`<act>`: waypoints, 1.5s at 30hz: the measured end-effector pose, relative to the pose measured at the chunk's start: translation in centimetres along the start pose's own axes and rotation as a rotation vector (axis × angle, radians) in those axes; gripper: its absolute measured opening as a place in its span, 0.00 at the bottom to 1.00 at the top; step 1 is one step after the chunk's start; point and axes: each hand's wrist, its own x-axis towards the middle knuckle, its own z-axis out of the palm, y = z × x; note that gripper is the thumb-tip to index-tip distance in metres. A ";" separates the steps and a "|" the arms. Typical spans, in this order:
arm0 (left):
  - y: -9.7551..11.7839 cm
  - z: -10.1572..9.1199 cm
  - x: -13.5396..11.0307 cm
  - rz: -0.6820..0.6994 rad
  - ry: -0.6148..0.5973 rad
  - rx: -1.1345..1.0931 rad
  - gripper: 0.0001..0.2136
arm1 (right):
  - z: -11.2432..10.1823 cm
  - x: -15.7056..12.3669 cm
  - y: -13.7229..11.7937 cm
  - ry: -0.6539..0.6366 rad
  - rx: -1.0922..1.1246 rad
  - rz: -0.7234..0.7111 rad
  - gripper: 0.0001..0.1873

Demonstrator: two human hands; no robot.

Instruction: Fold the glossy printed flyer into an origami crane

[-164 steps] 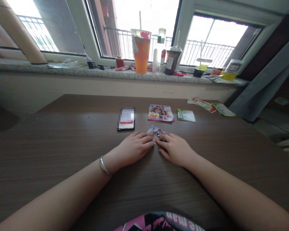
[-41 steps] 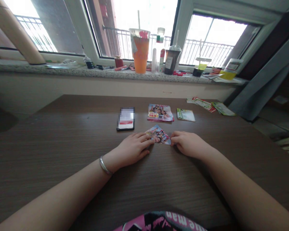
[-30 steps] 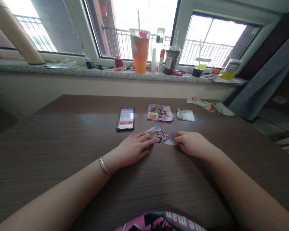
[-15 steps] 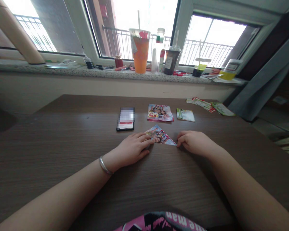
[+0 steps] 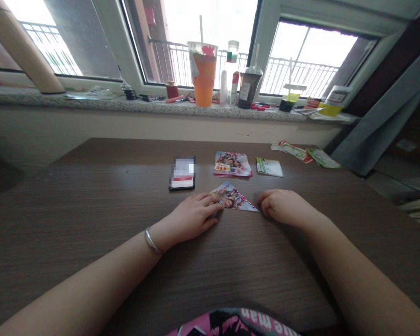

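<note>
A printed paper sheet folded into a triangle lies on the brown table, its point away from me. My left hand rests flat on its left corner, fingers stretched out and covering that part. Just past the right corner is my right hand, with fingers curled in and the thumb close to them. A small gap shows between those fingers and the paper tip, and nothing is seen in them. Beyond the triangle sits a stack of similar printed leaflets.
A phone lies left of the stack. On the right are a pad of green and white slips and several loose coupons. An orange drink cup, a dark cup and bottles line the stone windowsill.
My right hand has drawn slightly off the right corner of the folded paper, so the tip now shows uncovered. My left hand has stayed on the left corner.
</note>
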 end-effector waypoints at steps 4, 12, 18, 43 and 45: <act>0.1 0.0 0.1 0.005 -0.002 0.003 0.21 | -0.1 0.3 -0.9 0.082 -0.155 0.036 0.15; 0.1 0.2 0.0 0.002 0.010 0.036 0.20 | 3.0 1.8 -3.9 0.277 0.006 -0.316 0.23; 0.0 0.8 0.0 0.007 0.021 0.086 0.18 | 3.5 2.4 -4.5 0.259 0.014 -0.314 0.25; -3.2 -2.1 -0.6 0.054 -0.113 -0.086 0.12 | 3.5 2.3 -4.8 0.258 -0.006 -0.279 0.21; -3.4 -2.3 -0.7 0.035 -0.103 -0.104 0.13 | 3.4 2.3 -4.7 0.260 -0.007 -0.282 0.21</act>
